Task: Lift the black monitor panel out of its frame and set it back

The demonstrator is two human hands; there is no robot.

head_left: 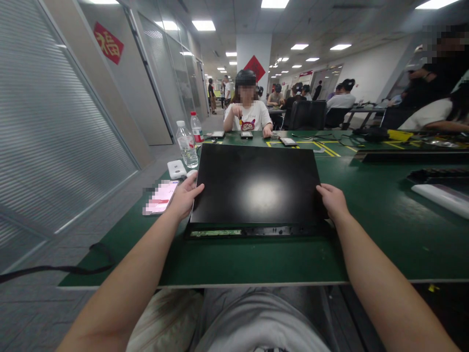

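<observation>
A large black flat panel (256, 183), like a monitor screen, lies on the green table mat (384, 230) in front of me. A thin strip with a circuit board (216, 233) shows along its near edge. My left hand (184, 197) grips the panel's left edge with the thumb on top. On the right edge, my right hand (332, 200) holds the panel with fingers curled round it.
A phone (161, 197), a white charger (176, 169) and two water bottles (186, 144) stand left of the panel. A white bar (441, 197) and black parts lie at the right. A person (247, 115) sits across the table; others work behind. A black cable (54, 268) hangs off the left edge.
</observation>
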